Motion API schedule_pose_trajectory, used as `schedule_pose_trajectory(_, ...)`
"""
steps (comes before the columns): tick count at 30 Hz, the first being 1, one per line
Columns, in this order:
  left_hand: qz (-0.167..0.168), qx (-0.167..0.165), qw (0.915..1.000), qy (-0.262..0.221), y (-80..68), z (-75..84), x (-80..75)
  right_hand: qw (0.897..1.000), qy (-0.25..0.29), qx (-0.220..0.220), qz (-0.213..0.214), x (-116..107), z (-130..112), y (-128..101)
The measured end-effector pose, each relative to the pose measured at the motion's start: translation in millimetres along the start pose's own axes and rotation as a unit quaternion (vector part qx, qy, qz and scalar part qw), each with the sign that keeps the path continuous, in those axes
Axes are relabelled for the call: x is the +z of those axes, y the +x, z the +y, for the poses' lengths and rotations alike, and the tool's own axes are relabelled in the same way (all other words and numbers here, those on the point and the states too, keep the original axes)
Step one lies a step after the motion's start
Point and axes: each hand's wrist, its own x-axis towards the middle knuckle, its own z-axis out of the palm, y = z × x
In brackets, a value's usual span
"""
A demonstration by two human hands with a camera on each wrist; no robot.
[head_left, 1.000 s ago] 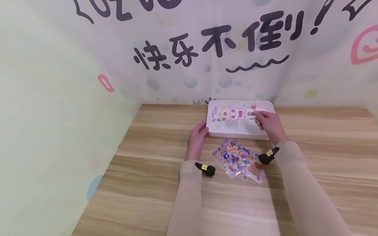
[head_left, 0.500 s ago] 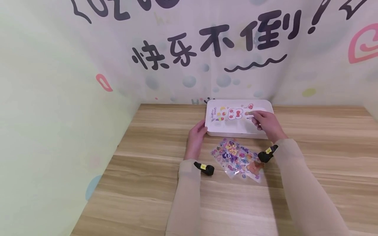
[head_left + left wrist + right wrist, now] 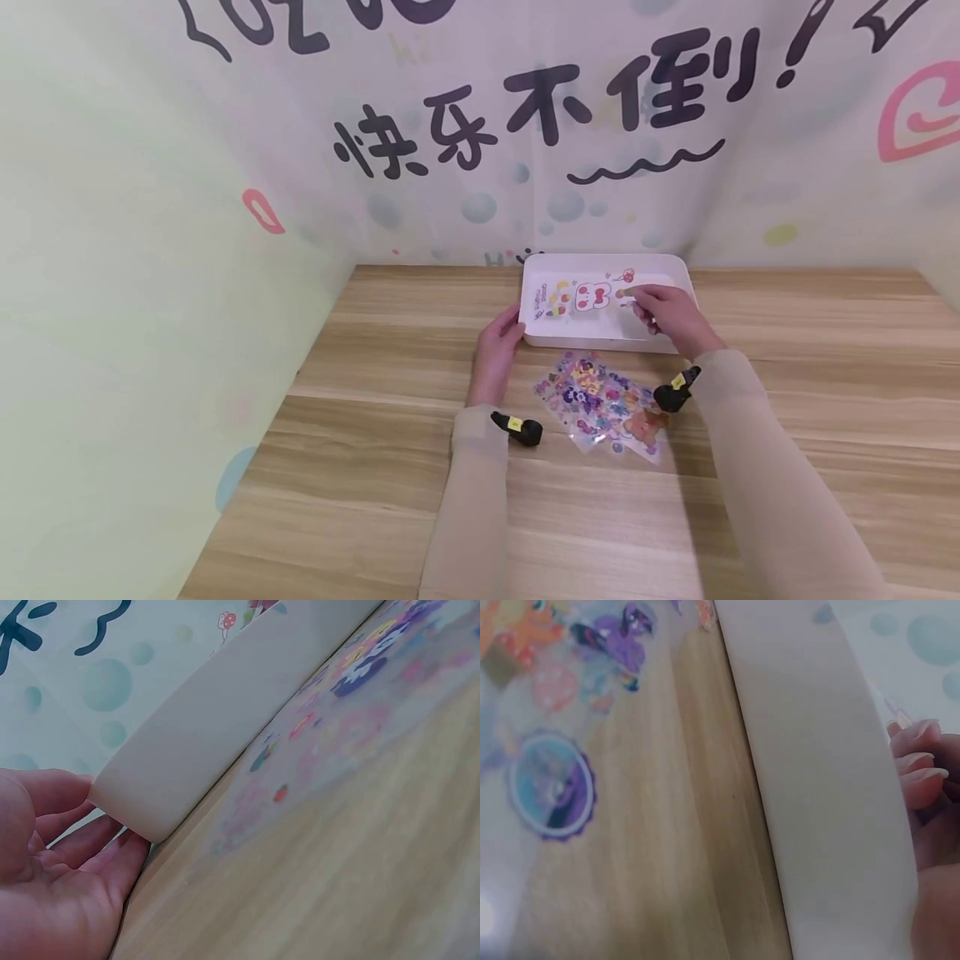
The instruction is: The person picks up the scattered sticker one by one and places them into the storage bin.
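A shallow white tray [image 3: 581, 340] stands against the back of the table in the head view. Over its inside lies a clear sticker sheet [image 3: 592, 297] printed with a rabbit face, fruit and "good night". My right hand [image 3: 671, 317] pinches the sheet near its right end, its other fingers curled. Those curled fingers [image 3: 922, 765] show past the tray's wall in the right wrist view. My left hand [image 3: 495, 350] holds the tray's near left corner, and the left wrist view shows its fingertips [image 3: 90, 791] at the rim and end wall.
Several colourful clear sticker sheets [image 3: 592, 400] lie overlapping in front of the tray, between the forearms. A printed cloth wall [image 3: 450, 217] rises right behind the tray, and another pale wall [image 3: 135, 333] stands at the left. The wood-grain table [image 3: 360, 467] spreads underneath.
The rabbit sticker sheet has shifted slightly left and sunk lower, so more of the tray's inside shows. My right hand has moved left along with it. My left hand keeps its hold.
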Motion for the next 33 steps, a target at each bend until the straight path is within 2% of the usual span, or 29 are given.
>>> schedule_pose_trajectory(11, 0.001, 0.007, 0.9999, 0.014, -0.6, -1.9, 0.4, 1.000, -0.027, 0.005, -0.011, 1.7, -0.3, 3.4)
schedule_pose_trajectory(21, 0.000, -0.003, 1.0000, 0.009, -0.1, -0.4, -0.5, 0.998, -0.065, 0.006, -0.006, 4.4, 2.1, 7.5)
schedule_pose_trajectory(33, 0.005, -0.006, 0.9999, 0.013, 0.2, -1.5, 0.5, 0.996, -0.088, 0.030, -0.001, 7.0, 1.5, 6.3)
